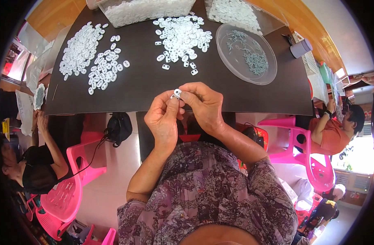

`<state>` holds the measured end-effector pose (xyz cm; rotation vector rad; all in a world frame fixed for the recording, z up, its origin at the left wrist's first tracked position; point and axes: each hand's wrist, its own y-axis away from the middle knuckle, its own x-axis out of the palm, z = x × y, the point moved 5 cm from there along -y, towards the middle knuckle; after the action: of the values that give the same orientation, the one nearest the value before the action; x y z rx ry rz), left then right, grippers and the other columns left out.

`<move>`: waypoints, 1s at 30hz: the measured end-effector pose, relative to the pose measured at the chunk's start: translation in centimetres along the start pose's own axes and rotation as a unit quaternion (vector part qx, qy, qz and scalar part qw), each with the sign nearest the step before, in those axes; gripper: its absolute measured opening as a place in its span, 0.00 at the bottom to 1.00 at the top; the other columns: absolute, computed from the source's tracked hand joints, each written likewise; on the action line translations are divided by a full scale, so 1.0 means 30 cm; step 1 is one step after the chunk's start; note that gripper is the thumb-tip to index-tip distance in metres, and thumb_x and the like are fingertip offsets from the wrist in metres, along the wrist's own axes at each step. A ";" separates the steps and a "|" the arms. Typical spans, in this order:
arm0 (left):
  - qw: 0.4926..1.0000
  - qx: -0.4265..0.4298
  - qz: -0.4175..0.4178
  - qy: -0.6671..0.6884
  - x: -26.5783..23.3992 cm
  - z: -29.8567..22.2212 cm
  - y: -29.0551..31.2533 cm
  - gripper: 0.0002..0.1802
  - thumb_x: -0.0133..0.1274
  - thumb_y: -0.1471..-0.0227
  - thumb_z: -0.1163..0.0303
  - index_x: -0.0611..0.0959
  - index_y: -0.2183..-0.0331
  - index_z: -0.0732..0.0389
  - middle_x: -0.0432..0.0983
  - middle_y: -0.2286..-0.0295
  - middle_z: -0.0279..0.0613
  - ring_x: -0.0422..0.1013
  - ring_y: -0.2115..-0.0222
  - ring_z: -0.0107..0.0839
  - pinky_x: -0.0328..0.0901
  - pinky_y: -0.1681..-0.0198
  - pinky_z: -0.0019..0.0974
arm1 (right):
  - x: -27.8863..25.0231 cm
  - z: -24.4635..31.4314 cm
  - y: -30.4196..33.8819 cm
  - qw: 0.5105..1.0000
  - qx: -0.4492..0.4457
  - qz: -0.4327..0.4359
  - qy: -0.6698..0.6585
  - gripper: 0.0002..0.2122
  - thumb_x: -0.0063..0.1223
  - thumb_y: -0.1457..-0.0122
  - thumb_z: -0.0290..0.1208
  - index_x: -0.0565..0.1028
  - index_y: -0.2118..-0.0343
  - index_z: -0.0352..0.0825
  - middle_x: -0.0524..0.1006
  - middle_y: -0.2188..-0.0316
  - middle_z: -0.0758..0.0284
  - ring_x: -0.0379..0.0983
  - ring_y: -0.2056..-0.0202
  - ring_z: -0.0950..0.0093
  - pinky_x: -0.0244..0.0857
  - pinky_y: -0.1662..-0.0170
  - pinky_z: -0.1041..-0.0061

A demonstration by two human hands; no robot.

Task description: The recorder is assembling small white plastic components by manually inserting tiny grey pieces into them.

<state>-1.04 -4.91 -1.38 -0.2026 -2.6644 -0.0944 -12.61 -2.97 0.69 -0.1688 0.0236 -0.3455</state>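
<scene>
My left hand (163, 118) and my right hand (205, 105) meet just over the table's near edge. Both are closed in a pinch on a small white plastic piece (177, 92) with a dark hole in it. A second white part seems to show under my left fingertips, but the fingers partly hide it. Beyond my hands lies a heap of white two-holed pieces (183, 38). Farther left are a large pile of white oval pieces (79, 51) and a smaller pile of similar ovals (107, 67). Small grey-green screws (256, 62) lie in a round clear plastic lid (232, 67) at right.
Two clear bins, a left bin (150, 16) and a right bin (270, 26), hold white pieces at the dark table's (142, 85) far side. A grey cup-like container (301, 48) lies at right. Co-workers sit on both sides near a left pink chair (75, 179) and right pink chair (301, 147).
</scene>
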 end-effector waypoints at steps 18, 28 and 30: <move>0.997 0.026 0.044 0.054 0.016 0.016 -0.005 0.12 0.49 0.47 0.78 0.75 0.59 0.71 0.73 0.77 0.36 0.67 0.79 0.20 0.64 0.76 0.22 | -0.016 0.017 0.011 0.999 0.005 0.045 0.009 0.06 0.50 0.47 0.18 0.74 0.66 0.29 0.73 0.74 0.70 0.69 0.76 0.84 0.65 0.73 0.85; 0.996 -0.049 -0.011 0.075 0.028 -0.005 -0.010 0.10 0.49 0.48 0.79 0.77 0.63 0.73 0.76 0.74 0.42 0.70 0.78 0.22 0.65 0.74 0.23 | -0.028 0.081 0.009 0.922 -0.259 0.043 0.284 0.15 0.58 0.61 0.20 0.74 0.65 0.33 0.74 0.70 0.67 0.67 0.71 0.72 0.63 0.69 0.75; 0.994 -0.064 0.006 0.091 0.041 -0.016 -0.003 0.10 0.49 0.48 0.78 0.77 0.64 0.73 0.76 0.73 0.43 0.70 0.77 0.22 0.65 0.73 0.23 | -0.029 0.081 0.009 0.915 -0.276 0.035 0.291 0.15 0.58 0.61 0.20 0.74 0.65 0.33 0.74 0.70 0.67 0.67 0.71 0.71 0.63 0.69 0.75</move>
<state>-1.92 -4.90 -0.41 -0.2395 -2.4776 -0.2686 -13.22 -2.05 3.02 -0.6190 0.7231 -0.3001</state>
